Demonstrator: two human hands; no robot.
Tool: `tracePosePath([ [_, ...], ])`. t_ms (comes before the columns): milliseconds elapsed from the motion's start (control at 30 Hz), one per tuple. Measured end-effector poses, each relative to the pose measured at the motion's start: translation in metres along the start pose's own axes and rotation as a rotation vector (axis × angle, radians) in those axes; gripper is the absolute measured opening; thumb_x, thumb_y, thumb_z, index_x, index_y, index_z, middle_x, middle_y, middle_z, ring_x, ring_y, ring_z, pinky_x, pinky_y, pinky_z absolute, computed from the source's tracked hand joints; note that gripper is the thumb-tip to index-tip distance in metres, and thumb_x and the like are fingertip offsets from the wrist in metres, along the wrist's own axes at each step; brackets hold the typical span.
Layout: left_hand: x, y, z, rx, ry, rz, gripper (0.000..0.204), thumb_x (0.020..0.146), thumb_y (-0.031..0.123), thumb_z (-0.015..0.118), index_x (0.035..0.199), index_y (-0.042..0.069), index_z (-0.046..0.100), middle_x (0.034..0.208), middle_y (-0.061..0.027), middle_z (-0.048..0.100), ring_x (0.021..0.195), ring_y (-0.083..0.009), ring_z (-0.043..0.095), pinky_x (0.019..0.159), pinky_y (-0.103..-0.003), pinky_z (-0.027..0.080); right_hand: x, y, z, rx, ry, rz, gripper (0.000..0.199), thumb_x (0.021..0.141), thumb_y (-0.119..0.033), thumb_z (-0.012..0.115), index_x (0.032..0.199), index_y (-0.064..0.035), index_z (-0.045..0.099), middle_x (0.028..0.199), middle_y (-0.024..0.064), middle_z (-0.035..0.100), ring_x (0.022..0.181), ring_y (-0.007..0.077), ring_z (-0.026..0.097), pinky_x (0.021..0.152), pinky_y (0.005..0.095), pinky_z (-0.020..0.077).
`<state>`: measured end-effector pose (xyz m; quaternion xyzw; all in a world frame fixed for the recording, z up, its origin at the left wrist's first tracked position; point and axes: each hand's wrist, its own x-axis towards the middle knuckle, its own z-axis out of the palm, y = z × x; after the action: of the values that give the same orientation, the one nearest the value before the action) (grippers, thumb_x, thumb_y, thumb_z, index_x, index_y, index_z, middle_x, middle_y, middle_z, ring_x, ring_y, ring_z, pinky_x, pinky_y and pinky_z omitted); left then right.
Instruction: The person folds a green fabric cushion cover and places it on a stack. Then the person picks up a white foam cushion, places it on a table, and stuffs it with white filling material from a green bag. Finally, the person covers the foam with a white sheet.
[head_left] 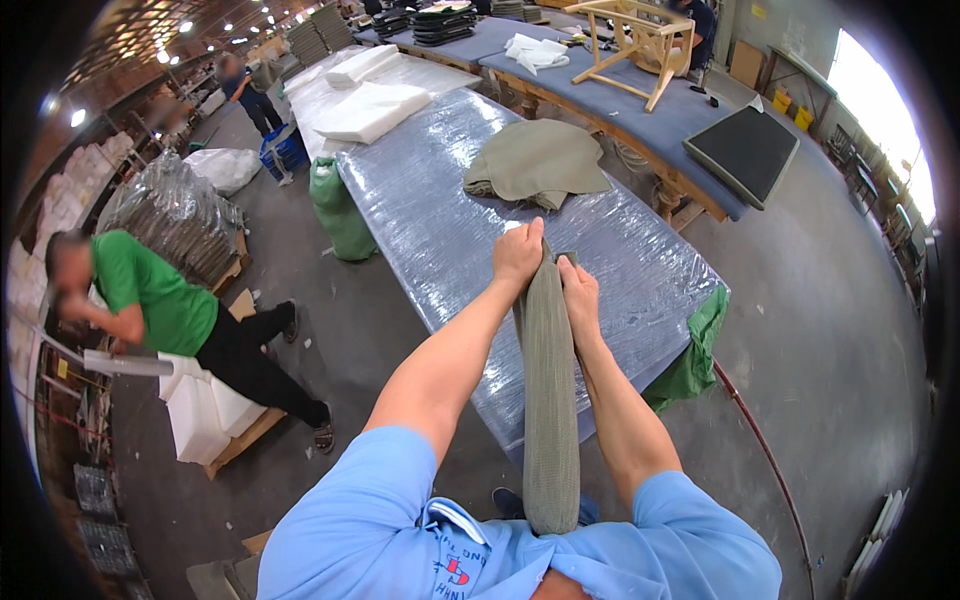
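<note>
Above one wrapped table (440, 230), two hands, left hand (517, 254) and right hand (581, 290), grip one fabric roll (549, 400).

A long table (450, 240) wrapped in clear plastic film carries a crumpled olive cloth (538, 162) and white foam slabs (372, 108). A wooden chair frame (640, 45) lies tipped on the blue bench (650, 115) beside a dark cushion (742, 150). At left, a person in a green shirt (150, 290) leans over what appears to be white foam (200, 410).
</note>
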<state>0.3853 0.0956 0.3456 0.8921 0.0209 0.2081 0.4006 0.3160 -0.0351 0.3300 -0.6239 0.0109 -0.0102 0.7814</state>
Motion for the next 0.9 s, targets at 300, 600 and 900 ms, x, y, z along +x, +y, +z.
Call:
tracePosePath([
  [300,-0.019,0.004,-0.026,-0.902,-0.675,-0.534,0.078,0.1,0.076,0.031,0.114,0.009,0.069,0.108,-0.003,0.07,0.099,-0.0168,0.063,0.091,-0.033,0.047,0.022,-0.006,0.005,-0.27,0.281,-0.358,0.035,0.104,-0.031,0.058,0.089,-0.0001,0.066,0.083,0.0093,0.062,0.077,0.0198,0.055,0.075,0.0346,0.0462],
  [600,-0.06,0.031,-0.019,-0.794,-0.368,-0.543,0.078,0.105,0.068,0.032,0.124,-0.001,0.065,0.116,-0.0091,0.066,0.102,-0.0184,0.059,0.095,-0.034,0.047,0.052,-0.03,0.006,-0.552,0.269,-0.186,0.058,0.096,-0.046,0.065,0.065,0.0026,0.054,0.058,0.0143,0.052,0.055,0.0255,0.041,0.057,0.0445,0.0372],
  [900,-0.05,0.025,-0.011,-0.401,-0.194,-0.233,0.07,0.105,0.055,0.038,0.108,-0.008,0.07,0.116,-0.0338,0.067,0.112,-0.0474,0.064,0.098,-0.049,0.046,0.07,-0.032,0.01,-0.838,0.221,-0.233,0.039,0.086,-0.04,0.065,0.083,-0.0015,0.072,0.092,0.0255,0.07,0.092,0.0471,0.066,0.082,0.0523,0.0515],
])
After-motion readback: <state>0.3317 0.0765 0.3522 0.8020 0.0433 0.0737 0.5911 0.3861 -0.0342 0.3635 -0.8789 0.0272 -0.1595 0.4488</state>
